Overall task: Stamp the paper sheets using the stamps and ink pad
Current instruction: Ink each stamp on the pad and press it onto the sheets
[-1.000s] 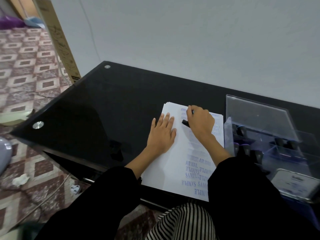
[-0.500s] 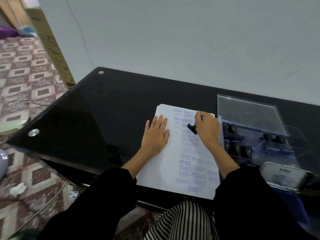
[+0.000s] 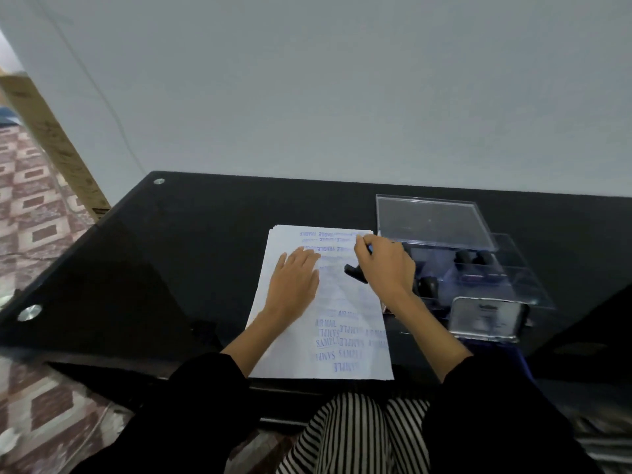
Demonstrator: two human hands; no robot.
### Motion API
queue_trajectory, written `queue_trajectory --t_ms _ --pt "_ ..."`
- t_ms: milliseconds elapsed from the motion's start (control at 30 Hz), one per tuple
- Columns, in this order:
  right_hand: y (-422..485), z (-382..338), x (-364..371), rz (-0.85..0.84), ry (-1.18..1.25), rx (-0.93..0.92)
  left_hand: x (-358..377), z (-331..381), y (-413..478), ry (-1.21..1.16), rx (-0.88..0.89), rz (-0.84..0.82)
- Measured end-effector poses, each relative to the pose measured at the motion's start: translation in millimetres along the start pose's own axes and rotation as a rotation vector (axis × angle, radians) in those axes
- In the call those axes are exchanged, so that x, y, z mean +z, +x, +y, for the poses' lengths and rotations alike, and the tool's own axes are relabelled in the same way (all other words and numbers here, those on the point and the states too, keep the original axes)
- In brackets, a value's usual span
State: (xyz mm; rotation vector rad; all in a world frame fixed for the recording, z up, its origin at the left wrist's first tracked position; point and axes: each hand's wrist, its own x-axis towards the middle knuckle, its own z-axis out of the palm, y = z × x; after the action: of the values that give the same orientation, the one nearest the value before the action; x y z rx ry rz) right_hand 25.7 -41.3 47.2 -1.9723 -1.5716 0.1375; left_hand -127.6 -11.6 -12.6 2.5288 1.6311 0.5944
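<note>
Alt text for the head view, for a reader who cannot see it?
A person's right hand grips a black stamp over the upper part of a stack of paper sheets bearing blue stamp marks, while the left hand lies flat on it. An open clear case of stamps sits to the right on the black table.

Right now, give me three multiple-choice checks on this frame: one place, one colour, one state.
1. Where is the clear box relative to the paper stack? A on top of it; B to its left; C to its right.
2. Ink colour of the stamped words? A blue; B red; C green.
3. The left hand is: A gripping a stamp; B flat on the paper; C raised in the air.
Key: 1 C, the box sits beside the stack's right edge. 2 A, the SAMPLE prints are blue. 3 B, its fingers lie straight on the sheet; the right hand holds the black stamp.
</note>
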Motion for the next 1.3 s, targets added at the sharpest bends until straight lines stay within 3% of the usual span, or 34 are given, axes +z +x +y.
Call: queue_trajectory --t_ms 100,300,567,933,1300 --pt "-19 15 -20 0.01 0.003 0.033 -7 37 -14 -0.222 0.189 0.037" --pt "-59 56 -60 0.022 -0.006 0.077 1 86 -48 -0.246 0.46 -0.018" --pt "-90 107 -101 0.062 -0.123 0.111 20 123 -76 -0.349 0.364 -0.067" --pt "-108 127 -93 0.022 -0.399 0.02 42 160 -87 -0.114 0.332 -0.298" --pt "-113 135 -74 0.131 -0.373 -0.018 49 159 -91 -0.017 0.357 -0.299"
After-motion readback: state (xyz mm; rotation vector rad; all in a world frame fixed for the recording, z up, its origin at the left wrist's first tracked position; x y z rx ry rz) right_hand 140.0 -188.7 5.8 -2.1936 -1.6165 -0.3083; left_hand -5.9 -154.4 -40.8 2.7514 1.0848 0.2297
